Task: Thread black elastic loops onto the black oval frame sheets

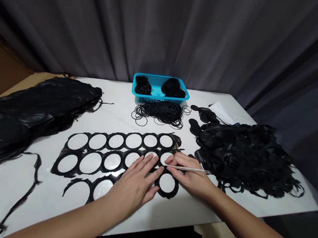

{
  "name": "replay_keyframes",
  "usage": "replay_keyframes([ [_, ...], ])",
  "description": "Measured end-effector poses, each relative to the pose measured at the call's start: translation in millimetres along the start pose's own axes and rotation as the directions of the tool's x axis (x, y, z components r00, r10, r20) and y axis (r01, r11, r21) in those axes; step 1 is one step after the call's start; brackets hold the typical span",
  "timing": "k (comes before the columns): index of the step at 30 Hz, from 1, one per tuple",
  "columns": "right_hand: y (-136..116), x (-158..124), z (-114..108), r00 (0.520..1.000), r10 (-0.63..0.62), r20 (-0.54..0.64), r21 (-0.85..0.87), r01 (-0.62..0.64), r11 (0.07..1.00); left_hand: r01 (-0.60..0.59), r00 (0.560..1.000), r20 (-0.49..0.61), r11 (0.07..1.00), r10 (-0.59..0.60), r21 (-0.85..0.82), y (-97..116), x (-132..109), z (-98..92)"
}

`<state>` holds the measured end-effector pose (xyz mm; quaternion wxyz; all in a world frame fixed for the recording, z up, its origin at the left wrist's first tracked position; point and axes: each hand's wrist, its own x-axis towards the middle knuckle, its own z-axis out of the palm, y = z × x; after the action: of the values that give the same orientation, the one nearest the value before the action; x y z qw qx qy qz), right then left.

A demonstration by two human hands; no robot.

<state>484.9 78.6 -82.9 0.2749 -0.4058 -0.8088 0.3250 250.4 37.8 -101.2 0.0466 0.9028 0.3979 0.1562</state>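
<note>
A flat black rubber sheet (102,154) with rows of round holes lies on the white table. Across its lower rows my left hand (137,182) rests flat, fingers spread, hiding several holes. My right hand (191,174) pinches a thin whitish stick-like tool (188,168), whose tip meets the sheet near its right end, just above a ring-shaped part (167,183). Whether the tip is under or on the rubber I cannot tell. Beyond my hands lies a loose heap of thin black rubber rings (161,111).
A blue plastic basket (161,99) with bundles of black rings stands at the back. A big stack of black sheets (30,110) lies at left, a pile of black scrap (242,155) at right, beside white paper (221,113). A black strip (22,197) trails at left.
</note>
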Motion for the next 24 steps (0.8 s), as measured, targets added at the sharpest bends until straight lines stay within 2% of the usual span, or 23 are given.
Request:
replay_keyframes([
  [3,-1,-5,7,0.984,-0.175,0.035,-0.179,0.179,0.968,-0.001,1.0,0.011,1.0,0.001,-0.001,0,0,-0.5],
  [6,2,-1,4,0.946,-0.302,0.116,-0.433,0.322,0.842,-0.001,1.0,0.023,1.0,0.002,-0.009,1,0,-1.6],
  [8,9,9,-11,0.96,-0.279,0.04,-0.555,0.253,0.792,-0.007,1.0,0.025,1.0,0.008,-0.029,0,0,-2.9],
  [10,19,23,-34,0.965,-0.197,-0.175,-0.591,0.057,0.805,-0.009,1.0,0.028,0.998,0.011,-0.055,-1,1,-5.3],
  [12,27,36,-56,0.921,-0.067,-0.384,-0.489,-0.141,0.861,-0.004,0.999,0.035,0.996,0.008,-0.087,-2,2,-9.6],
  [14,29,41,-69,0.886,0.132,-0.444,-0.233,-0.256,0.938,0.006,0.999,0.041,0.991,0.0,-0.133,-1,3,-16.2],
  [16,26,38,-71,0.878,0.331,-0.346,0.108,-0.313,0.943,0.022,0.999,0.033,0.982,-0.016,-0.187,1,4,-24.5],
  [18,21,28,-65,0.869,0.444,-0.218,0.367,-0.349,0.862,0.021,1.0,0.016,0.973,-0.018,-0.231,6,5,-32.6],
  [21,15,11,-54,0.862,0.484,-0.152,0.469,-0.368,0.803,-0.049,0.999,-0.009,0.968,0.048,-0.246,17,0,-39.0],
  [24,6,-3,-47,0.866,0.49,-0.101,0.502,-0.381,0.777,-0.104,0.995,-0.028,0.985,0.101,-0.138,30,-12,-34.3],
])
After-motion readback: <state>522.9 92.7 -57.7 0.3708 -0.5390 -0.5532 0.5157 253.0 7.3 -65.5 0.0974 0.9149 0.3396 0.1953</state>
